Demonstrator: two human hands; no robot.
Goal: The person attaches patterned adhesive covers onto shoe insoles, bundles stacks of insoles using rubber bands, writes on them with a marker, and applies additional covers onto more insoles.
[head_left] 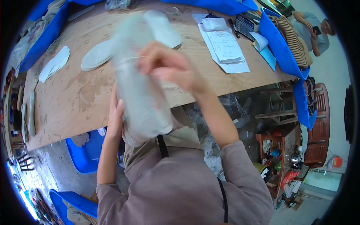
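Note:
A thick bundle of pale insoles (pixel 144 108), smeared by motion, stands upright in front of my chest at the table's near edge. My left hand (pixel 117 112) grips its left side, with the fingers partly hidden behind it. Across the upper part of the bundle runs a thin pale rubber band (pixel 131 58). My right hand (pixel 167 63) is closed in a pinch at that band's right end, its fingertips blurred. Beyond the bundle, more insoles (pixel 162 28) lie stacked on the wooden table (pixel 187 84). Other insole piles (pixel 96 55) and fanned insoles (pixel 55 63) rest to the left.
Papers (pixel 224 47), a black pen (pixel 234 28) and a calculator (pixel 245 27) lie at the right. Blue bins surround the table; one (pixel 279 45) holds brown ribbed pieces. Clear plastic bags (pixel 213 150) litter the floor beside a wooden stool (pixel 275 112). Another person (pixel 313 32) sits far right.

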